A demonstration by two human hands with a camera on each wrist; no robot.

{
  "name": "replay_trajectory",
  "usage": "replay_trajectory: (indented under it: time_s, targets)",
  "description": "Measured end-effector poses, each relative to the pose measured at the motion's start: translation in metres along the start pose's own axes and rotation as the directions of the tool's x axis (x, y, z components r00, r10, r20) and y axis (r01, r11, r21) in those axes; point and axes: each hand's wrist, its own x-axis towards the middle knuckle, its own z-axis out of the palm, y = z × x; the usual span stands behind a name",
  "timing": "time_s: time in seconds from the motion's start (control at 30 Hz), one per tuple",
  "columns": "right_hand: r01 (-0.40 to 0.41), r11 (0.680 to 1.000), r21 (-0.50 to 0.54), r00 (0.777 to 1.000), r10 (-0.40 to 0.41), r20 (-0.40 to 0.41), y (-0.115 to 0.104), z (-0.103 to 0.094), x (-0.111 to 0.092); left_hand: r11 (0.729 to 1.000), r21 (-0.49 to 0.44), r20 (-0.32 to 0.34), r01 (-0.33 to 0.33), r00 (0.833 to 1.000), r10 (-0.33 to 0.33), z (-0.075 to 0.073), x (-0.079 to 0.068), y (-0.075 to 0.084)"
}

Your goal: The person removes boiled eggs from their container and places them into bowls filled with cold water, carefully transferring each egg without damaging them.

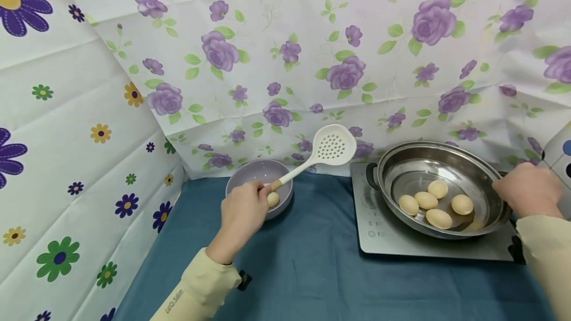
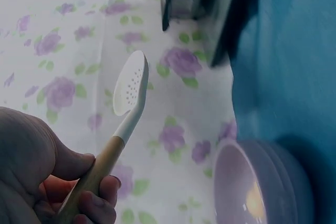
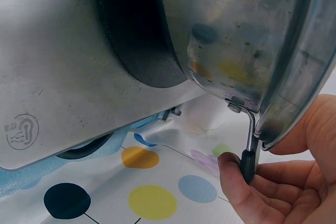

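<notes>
My left hand (image 1: 244, 212) grips the wooden handle of a white slotted turner (image 1: 333, 145), its perforated head raised toward the patterned backdrop. Beneath that hand sits a light purple bowl (image 1: 236, 175) with an egg (image 1: 273, 199) in it, partly covered by the hand. At the right, my right hand (image 1: 531, 189) holds the side handle (image 3: 249, 163) of a steel pan (image 1: 401, 155), fingers curled under the handle and thumb near the rim. Several pale brown eggs (image 1: 426, 200) lie in the pan. The left wrist view shows thumb and fingers wrapped round the turner's handle (image 2: 100, 169).
A flat silver induction cooker (image 1: 392, 244) lies under the pan, its control marks at the left. Blue cloth (image 1: 308, 271) covers the table. Flower-print sheets (image 1: 267, 38) hang behind and at the left. The pan's other black handle (image 1: 371, 176) points toward the bowl.
</notes>
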Motion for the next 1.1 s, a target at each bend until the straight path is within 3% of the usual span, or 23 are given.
replay_trajectory:
  time_s: [0.33, 0.57, 0.8, 1.1]
  targets:
    - [0.002, 1.000, -0.002, 1.000, -0.003, -0.006, 0.000, 0.002, 0.004, 0.991, 0.117, -0.026, 0.066, 0.998, -0.064, -0.015, -0.004, -0.057]
    - [-0.003, 1.000, -0.017, 1.000, 0.003, 0.003, 0.001, 0.002, 0.004, 0.971, 0.206, -0.055, 0.118, 0.993, -0.109, -0.026, -0.009, -0.088]
    - [-0.001, 1.000, -0.011, 1.000, 0.001, 0.009, -0.001, 0.001, 0.001, 0.950, 0.287, -0.096, 0.124, 0.990, -0.100, -0.032, -0.017, -0.106]
    - [0.000, 1.000, -0.011, 1.000, 0.000, 0.007, -0.001, 0.000, 0.001, 0.939, 0.322, -0.133, 0.119, 0.988, -0.079, -0.025, -0.018, -0.116]
